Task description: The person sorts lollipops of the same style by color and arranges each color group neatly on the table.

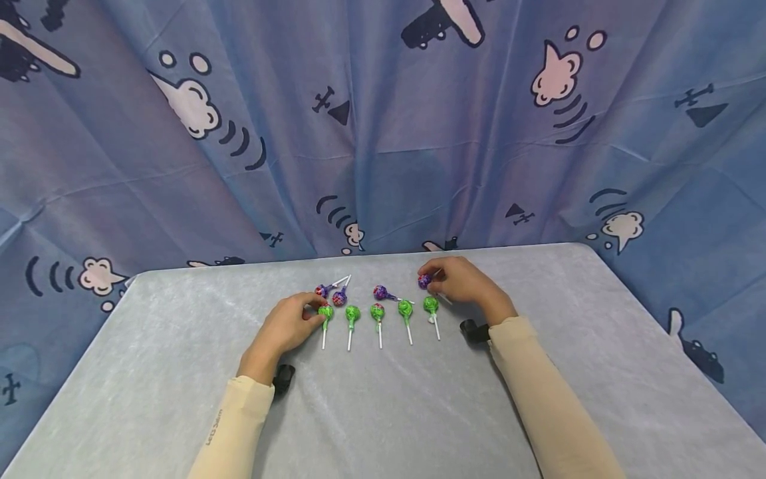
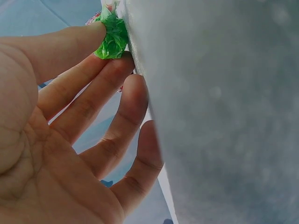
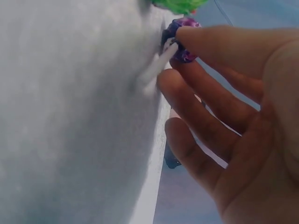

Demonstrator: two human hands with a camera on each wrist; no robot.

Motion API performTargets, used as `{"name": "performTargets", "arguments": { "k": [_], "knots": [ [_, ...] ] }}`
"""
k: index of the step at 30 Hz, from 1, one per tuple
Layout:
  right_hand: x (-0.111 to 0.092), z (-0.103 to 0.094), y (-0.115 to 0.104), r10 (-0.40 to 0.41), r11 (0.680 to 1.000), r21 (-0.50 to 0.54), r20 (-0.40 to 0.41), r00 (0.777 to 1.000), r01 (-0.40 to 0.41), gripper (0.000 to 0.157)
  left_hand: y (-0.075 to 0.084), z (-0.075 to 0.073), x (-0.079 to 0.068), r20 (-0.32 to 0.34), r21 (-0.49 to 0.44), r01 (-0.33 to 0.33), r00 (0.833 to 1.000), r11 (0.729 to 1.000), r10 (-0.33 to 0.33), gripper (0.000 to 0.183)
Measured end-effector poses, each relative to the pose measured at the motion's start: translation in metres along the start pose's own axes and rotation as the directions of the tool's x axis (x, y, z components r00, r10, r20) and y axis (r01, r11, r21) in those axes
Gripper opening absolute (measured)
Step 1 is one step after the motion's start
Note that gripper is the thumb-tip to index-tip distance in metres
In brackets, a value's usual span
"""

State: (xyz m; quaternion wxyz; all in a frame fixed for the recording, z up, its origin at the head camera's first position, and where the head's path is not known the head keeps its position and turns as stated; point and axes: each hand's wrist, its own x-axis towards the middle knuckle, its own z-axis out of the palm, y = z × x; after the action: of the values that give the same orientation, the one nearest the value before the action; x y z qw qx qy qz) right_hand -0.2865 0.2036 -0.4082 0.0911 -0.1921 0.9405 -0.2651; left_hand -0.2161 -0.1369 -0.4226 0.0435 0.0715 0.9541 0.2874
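My left hand (image 1: 288, 324) pinches the head of a green-wrapped lollipop (image 2: 112, 39) between thumb and fingers, at the left end of a row of several green lollipops. That lollipop's white stick points toward me on the table. Behind the row's right end, my right hand (image 1: 459, 279) pinches a purple-wrapped lollipop (image 3: 186, 55) by its head. Its white stick shows below the thumb in the right wrist view. Just under the right hand lies the rightmost green lollipop (image 1: 431, 305).
Two purple lollipops (image 1: 339, 299) lie close together behind the row's left part. Another purple lollipop (image 1: 381, 293) lies sideways behind its middle, stick toward the right. A grey-white cloth covers the table (image 1: 383, 412); a patterned blue curtain (image 1: 395, 166) hangs behind its far edge.
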Motion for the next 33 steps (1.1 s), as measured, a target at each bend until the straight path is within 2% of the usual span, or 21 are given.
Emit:
{"name": "performTargets", "arguments": {
  "k": [15, 25, 33],
  "knots": [
    [-0.0027, -0.0059, 0.0060, 0.000, 0.998, 0.062, -0.020, 1.000, 0.001, 0.030, 0.0001, -0.0004, -0.0003, -0.005, 0.001, -0.008, 1.000, 1.000, 0.008, 0.028],
    [-0.0040, -0.0063, 0.0084, 0.015, 0.999, 0.049, -0.007, 1.000, -0.014, 0.030, 0.0006, 0.0007, -0.0001, -0.008, -0.002, -0.008, 1.000, 1.000, 0.008, 0.028],
    [-0.0009, -0.0043, 0.0098, 0.024, 0.998, 0.052, -0.005, 1.000, -0.024, 0.030, 0.0001, -0.0009, -0.0009, -0.023, -0.014, -0.046, 0.999, 0.999, 0.045, 0.028]
  ]
}}
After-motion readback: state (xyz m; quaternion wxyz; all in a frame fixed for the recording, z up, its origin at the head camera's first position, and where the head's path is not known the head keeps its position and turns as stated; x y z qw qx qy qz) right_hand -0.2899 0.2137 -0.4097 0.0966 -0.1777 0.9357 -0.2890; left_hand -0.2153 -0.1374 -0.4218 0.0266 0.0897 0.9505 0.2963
